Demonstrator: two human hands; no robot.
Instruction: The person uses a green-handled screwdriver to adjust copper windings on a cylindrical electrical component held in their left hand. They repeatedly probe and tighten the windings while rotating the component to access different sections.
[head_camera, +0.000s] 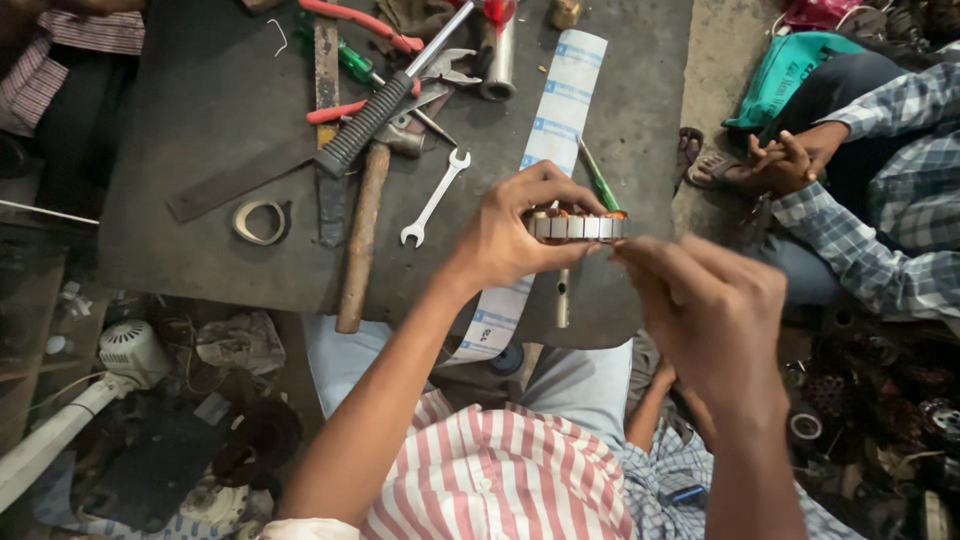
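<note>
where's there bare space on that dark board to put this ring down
The left part of the board is bare, between its left edge and the file, above the tape roll. A smaller patch lies between the paper strip and the right edge. The top middle, around the hammer and spanner, is crowded.

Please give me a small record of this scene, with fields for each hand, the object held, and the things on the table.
left hand: grips the ring-shaped metal core from the side
right hand: fingertips touch the core's right edge
work surface: dark board
tools on it: wooden-handled hammer, small spanner, tape roll, long white paper strip
nearby: another person's clasped hands
</note>
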